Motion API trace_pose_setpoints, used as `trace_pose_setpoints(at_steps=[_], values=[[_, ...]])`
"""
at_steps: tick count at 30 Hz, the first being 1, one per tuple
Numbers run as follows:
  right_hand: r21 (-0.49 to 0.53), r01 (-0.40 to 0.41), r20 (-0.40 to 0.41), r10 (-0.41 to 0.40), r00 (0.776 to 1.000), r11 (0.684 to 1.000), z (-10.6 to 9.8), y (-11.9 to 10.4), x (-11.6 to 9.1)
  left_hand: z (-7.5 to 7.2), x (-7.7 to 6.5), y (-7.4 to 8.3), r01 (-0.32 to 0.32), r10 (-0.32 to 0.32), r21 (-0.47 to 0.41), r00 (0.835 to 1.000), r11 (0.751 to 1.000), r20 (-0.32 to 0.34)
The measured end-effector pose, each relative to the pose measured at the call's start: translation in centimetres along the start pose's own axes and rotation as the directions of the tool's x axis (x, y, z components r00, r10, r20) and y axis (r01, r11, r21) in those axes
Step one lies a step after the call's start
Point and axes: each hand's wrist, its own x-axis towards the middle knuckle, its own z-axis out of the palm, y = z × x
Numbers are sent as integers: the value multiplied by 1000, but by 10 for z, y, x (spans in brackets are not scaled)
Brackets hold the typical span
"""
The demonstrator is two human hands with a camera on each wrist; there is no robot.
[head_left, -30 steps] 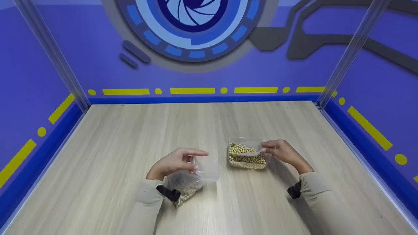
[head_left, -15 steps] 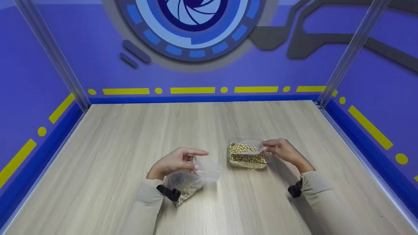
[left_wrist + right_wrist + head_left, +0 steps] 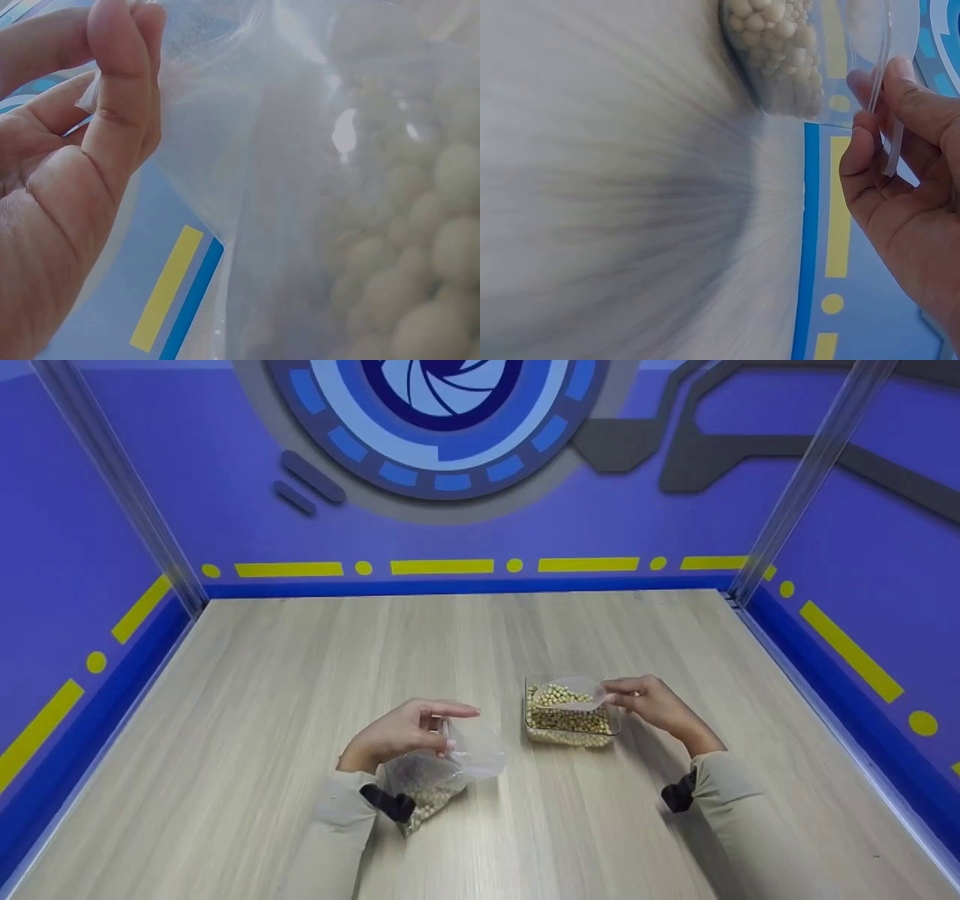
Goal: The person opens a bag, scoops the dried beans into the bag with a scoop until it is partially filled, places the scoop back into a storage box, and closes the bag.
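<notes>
My left hand pinches the open mouth of a clear plastic bag, which stands tilted on the table with pale round beans in its lower part. To the right stands a clear rectangular container partly filled with yellowish beans. Over it, my right hand grips a translucent white scoop by its handle, between thumb and fingers. Beans lie in the scoop, whose bowl is inside the container's outline, near its rim. In the right wrist view the handle's end sticks out below the fingers.
Both things stand on a light wood-grain table. Blue printed panels enclose it at the back and both sides, with metal posts at the rear corners. A black wrist camera sits on the left sleeve, another on the right.
The scoop has risen slightly among the beans and its bowl shows more clearly with beans in it. My right hand has shifted up a little. The left hand and bag stay put.
</notes>
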Motion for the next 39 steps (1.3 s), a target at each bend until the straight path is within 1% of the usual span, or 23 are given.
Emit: trace_pose_setpoints(at_steps=[1, 2, 13, 19, 26, 34, 39], values=[[2, 3, -5, -3, 1000, 1000, 0, 5, 2, 0, 0, 0, 2, -2, 0, 1000, 1000, -1], [2, 5, -9, -5, 1000, 1000, 0, 5, 3, 0, 0, 0, 4, -4, 0, 1000, 1000, -2], [17, 48, -24, -48, 999, 999, -2, -7, 7, 0, -1, 0, 5, -5, -6, 1000, 1000, -6], [25, 70, -6, -70, 998, 997, 4, -20, 10, 0, 0, -1, 8, -8, -6, 1000, 1000, -13], [31, 52, 23, -53, 998, 998, 12, -35, 11, -1, 0, -3, -1, 1, -60, 1000, 998, 7], [36, 104, 57, -106, 993, 994, 21, -53, 14, 0, 1, -4, -17, 17, -29, 1000, 999, 11], [23, 158, 87, -159, 983, 987, 27, -60, 17, -1, 0, -4, -25, 25, -24, 1000, 999, 16]])
